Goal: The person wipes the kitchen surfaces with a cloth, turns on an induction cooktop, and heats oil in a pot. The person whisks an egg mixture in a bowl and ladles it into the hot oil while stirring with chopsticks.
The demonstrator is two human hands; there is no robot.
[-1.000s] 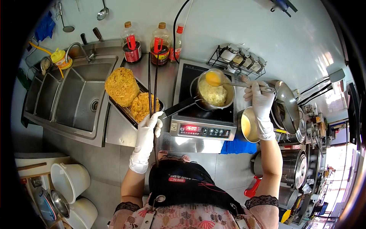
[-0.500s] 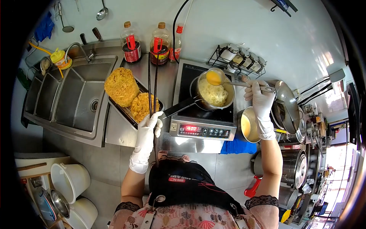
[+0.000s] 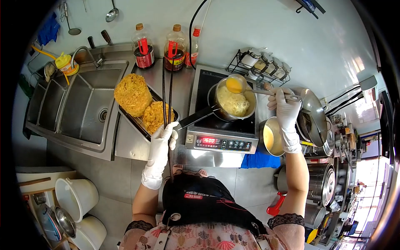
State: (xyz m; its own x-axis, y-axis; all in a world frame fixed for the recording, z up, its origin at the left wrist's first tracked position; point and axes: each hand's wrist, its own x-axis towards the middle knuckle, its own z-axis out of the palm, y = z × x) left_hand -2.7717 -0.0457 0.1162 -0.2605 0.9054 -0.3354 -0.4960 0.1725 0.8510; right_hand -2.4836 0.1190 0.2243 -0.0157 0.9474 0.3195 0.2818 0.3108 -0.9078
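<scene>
My gloved left hand (image 3: 160,143) is closed around long dark chopsticks (image 3: 167,96), which point up toward the wall, beside the end of the black pan handle (image 3: 199,116). The saucepan (image 3: 254,109) stands on the induction cooker (image 3: 202,85), with pale yellow, frothy food (image 3: 234,102) inside. In my gloved right hand (image 3: 284,104) is a ladle (image 3: 236,84) of yellow liquid, its bowl over the pan's upper part. Below that hand stands a metal pot (image 3: 273,135) with more yellow liquid. Two golden fried cakes (image 3: 133,95) rest on a dark tray (image 3: 124,111) at the left.
A double sink (image 3: 89,104) is at the left. Sauce bottles (image 3: 143,50) stand by the wall, and a rack of jars (image 3: 262,62) is behind the cooker. Metal woks (image 3: 312,112) and a large pot (image 3: 327,183) are at the right; white buckets (image 3: 77,198) are at lower left.
The pale food in the pan has shifted and looks smoother on its upper side. Both hands have stayed almost in place, with the ladle tilted slightly differently.
</scene>
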